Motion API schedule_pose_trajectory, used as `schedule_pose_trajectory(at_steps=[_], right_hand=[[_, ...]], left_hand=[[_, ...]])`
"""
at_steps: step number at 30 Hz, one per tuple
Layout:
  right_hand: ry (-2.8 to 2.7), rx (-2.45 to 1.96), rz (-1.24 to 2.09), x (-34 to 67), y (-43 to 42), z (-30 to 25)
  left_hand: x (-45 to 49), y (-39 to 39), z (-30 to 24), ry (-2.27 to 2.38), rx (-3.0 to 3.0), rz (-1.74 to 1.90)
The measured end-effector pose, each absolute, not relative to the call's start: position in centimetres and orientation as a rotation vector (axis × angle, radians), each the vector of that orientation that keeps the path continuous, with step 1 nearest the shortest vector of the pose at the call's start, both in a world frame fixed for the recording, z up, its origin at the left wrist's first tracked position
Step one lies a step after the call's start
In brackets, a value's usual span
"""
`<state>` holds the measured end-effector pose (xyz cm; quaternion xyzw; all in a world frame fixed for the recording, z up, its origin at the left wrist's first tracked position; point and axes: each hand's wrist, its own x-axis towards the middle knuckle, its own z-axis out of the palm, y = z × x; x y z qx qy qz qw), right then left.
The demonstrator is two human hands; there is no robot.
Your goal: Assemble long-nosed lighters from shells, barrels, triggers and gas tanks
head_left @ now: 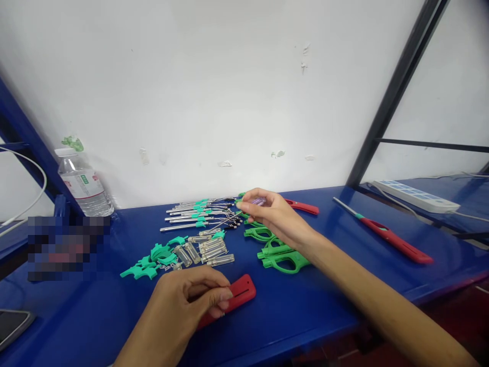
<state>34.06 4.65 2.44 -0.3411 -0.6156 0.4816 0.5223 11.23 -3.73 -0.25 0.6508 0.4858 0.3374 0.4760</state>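
head view: the left hand lay near the front of the blue table, thumb and fingers clamped on a red shell that rested flat on the table top, its free end pointing right. the right hand reached farther back, fingertips pinched together on a small clear part (blurred, hard to make out) just beside the row of metal rods. green handles lay under the right wrist, clear tubes and teal pieces between the hands. a bottle stood at the wall on the left, a red lighter well apart on the right, a power strip behind it
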Motion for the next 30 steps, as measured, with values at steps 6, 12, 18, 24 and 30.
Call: schedule_pose_trajectory(at_steps=[6, 12, 18, 24, 30], right_hand=[[-1.329, -0.726, 1.106, 34.3, 5.2, 2.2], [-1.316, -0.649, 0.990, 33.9, 4.2, 2.8], [-1.498, -0.550, 1.042, 33.4, 3.2, 2.8], [-1.605, -0.489, 1.094, 33.0, 2.6, 2.5], [-1.684, -0.517, 1.103, 32.9, 2.3, 2.6]], left_hand=[[11.2, -3.6, -0.3, 1.240, 1.645, 0.923], [11.2, -3.4, -1.1, 1.323, 1.706, 0.883], [11.0, -3.0, -1.9, 1.388, 1.877, 0.899], [11.4, -3.4, -1.8, 1.391, 1.883, 0.880], [11.9, -3.7, -1.4, 1.398, 1.787, 0.903]])
